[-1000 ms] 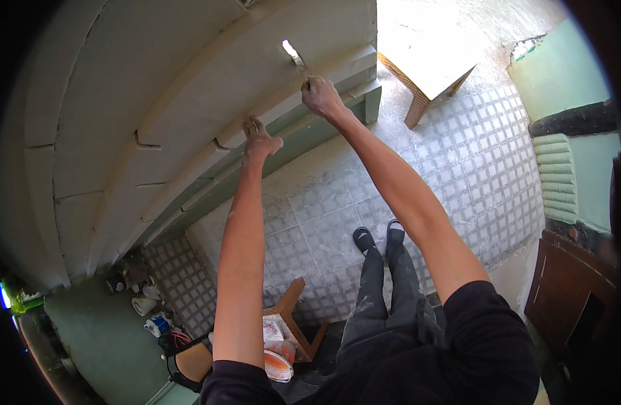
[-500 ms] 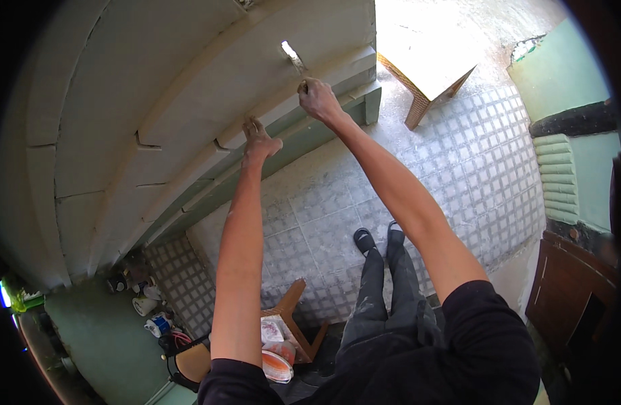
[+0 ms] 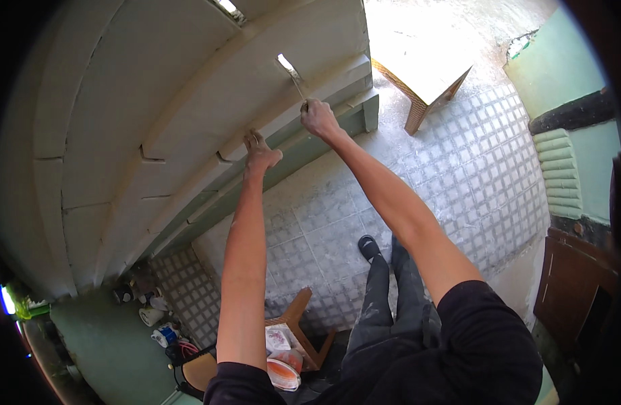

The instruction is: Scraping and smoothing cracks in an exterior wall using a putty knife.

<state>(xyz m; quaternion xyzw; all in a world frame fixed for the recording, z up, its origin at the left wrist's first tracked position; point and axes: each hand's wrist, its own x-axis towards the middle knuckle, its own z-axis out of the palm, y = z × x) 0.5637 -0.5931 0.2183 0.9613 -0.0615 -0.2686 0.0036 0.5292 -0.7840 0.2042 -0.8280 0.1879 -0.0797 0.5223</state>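
Observation:
A pale panelled surface [image 3: 209,88] with stepped, raised bands rises in front of me on the left. A narrow bright slot [image 3: 287,63] is cut into it. My right hand [image 3: 320,120] is closed around a thin, narrow tool [image 3: 297,85], whose far end reaches toward the slot's lower end; its handle is hidden in the fist and its exact kind is unclear. Lower and to the left, my left hand [image 3: 261,152] rests with fingers stretched on the edge of a raised band. Pale dust marks both hands.
Tiled floor [image 3: 324,216] lies below, dusted white. A table [image 3: 425,61] with woven-pattern brown sides stands at the upper right. Near my feet are a brown stool [image 3: 297,317] and an orange-and-white bucket [image 3: 283,371]. Several containers [image 3: 152,314] sit at the lower left. Another slot [image 3: 229,8] is higher up.
My right hand has moved slightly down from the slot, and the tool's end shows lower. The view has shifted a little, bringing the upper slot further in. My left hand stays on the band.

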